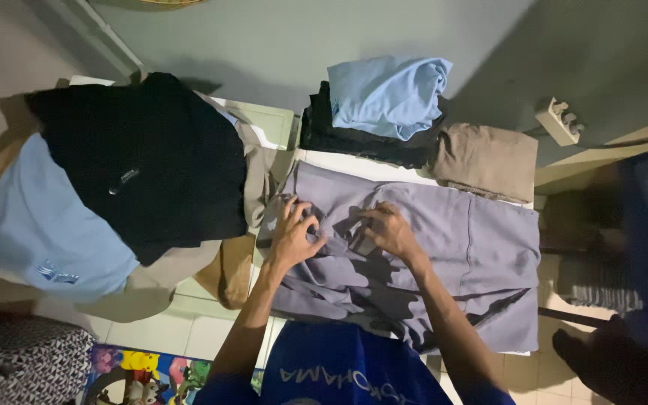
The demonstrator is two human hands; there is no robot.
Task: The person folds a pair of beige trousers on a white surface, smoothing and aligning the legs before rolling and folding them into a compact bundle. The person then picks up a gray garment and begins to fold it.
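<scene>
A grey-purple garment (459,240) lies spread and creased on a white surface (354,166) in front of me. My left hand (292,234) rests on its left part with fingers pressing into the bunched cloth. My right hand (388,229) lies just to the right of it, fingers curled into a fold of the same garment. Both hands grip wrinkled cloth near the middle of the garment.
A folded light blue cloth (388,94) sits on a black folded stack (354,139) at the far side, beside a tan folded piece (486,160). A heap of black (151,161), light blue (46,225) and tan clothes lies left. A white power strip (558,120) is at right.
</scene>
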